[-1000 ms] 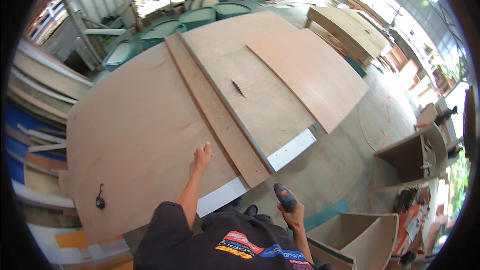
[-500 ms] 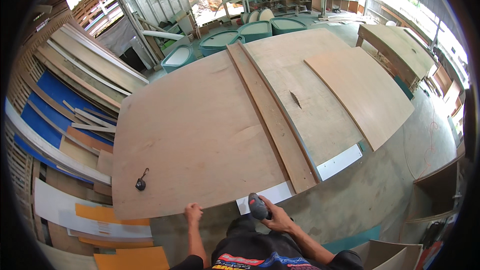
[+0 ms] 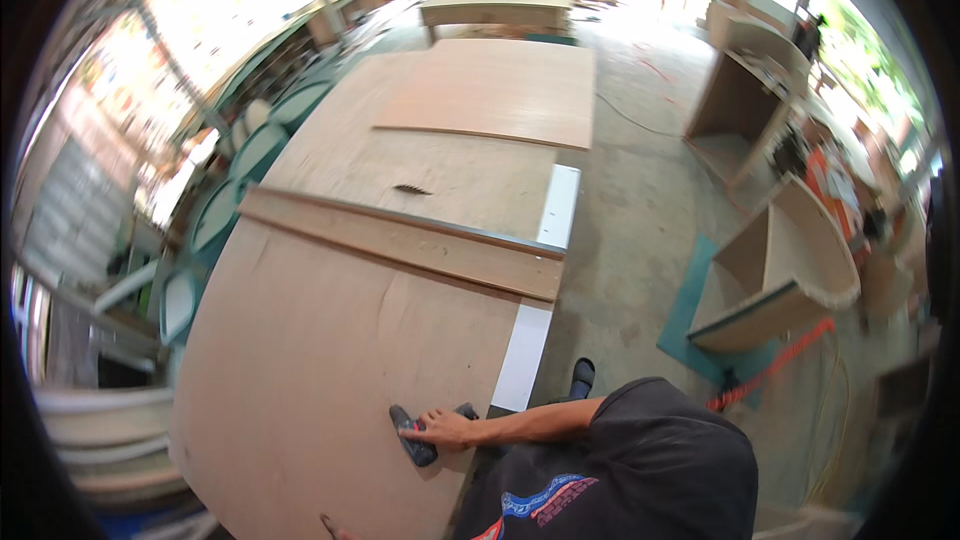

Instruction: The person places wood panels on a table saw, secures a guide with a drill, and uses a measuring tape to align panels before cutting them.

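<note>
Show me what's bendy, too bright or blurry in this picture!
In the head view, the lens bends the edges of the big wooden sheet; glare whitens the upper left; the metal wall at left looks smeared; the drill in the right hand looks sharper.

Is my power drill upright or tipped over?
Tipped sideways: from above, the power drill shows its body and handle end on either side of the right hand.
</note>
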### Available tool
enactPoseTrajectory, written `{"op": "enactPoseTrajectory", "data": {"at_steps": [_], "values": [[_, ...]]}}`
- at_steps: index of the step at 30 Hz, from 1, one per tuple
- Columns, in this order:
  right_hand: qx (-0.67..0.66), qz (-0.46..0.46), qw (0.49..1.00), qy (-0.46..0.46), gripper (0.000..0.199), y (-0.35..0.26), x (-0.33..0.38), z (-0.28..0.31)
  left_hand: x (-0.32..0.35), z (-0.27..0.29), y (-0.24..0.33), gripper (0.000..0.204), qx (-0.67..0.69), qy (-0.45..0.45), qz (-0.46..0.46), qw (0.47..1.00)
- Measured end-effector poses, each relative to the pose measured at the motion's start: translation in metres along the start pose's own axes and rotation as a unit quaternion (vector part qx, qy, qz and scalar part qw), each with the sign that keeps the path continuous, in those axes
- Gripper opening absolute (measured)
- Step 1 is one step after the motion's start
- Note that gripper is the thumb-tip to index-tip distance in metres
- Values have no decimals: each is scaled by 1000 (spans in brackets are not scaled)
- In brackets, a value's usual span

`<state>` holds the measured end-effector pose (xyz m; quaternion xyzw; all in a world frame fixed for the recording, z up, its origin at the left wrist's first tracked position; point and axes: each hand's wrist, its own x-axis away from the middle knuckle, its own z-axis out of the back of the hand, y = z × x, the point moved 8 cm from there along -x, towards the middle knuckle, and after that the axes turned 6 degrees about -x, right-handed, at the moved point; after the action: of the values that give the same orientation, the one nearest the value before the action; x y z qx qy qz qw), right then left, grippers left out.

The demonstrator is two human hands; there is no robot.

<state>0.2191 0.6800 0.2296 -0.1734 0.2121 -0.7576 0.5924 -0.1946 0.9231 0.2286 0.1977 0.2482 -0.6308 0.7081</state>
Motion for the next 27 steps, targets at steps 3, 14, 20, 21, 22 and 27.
{"op": "enactPoseTrajectory", "data": {"at_steps": [3, 14, 20, 21, 22, 27], "values": [[9, 11, 998, 61, 62, -32, -20, -35, -7, 5, 63, 51, 55, -4, -82, 995], [-23, -5, 993, 117, 68, -47, -17, -39, 32, 24, 238, 58, 186, -67, -225, 954], [-173, -105, 957, 209, 40, -7, 50, 7, 60, 46, 284, 59, 241, -151, -249, 926], [-230, -145, 939, 211, 35, 12, 68, 10, 65, 53, 296, 59, 264, -172, -254, 915], [-286, -185, 916, 213, 30, 30, 88, 12, 69, 61, 306, 60, 306, -202, -258, 894], [-287, -250, 859, 344, 17, 101, 232, 28, 63, 102, 367, 61, 600, -408, -233, 647]]}}
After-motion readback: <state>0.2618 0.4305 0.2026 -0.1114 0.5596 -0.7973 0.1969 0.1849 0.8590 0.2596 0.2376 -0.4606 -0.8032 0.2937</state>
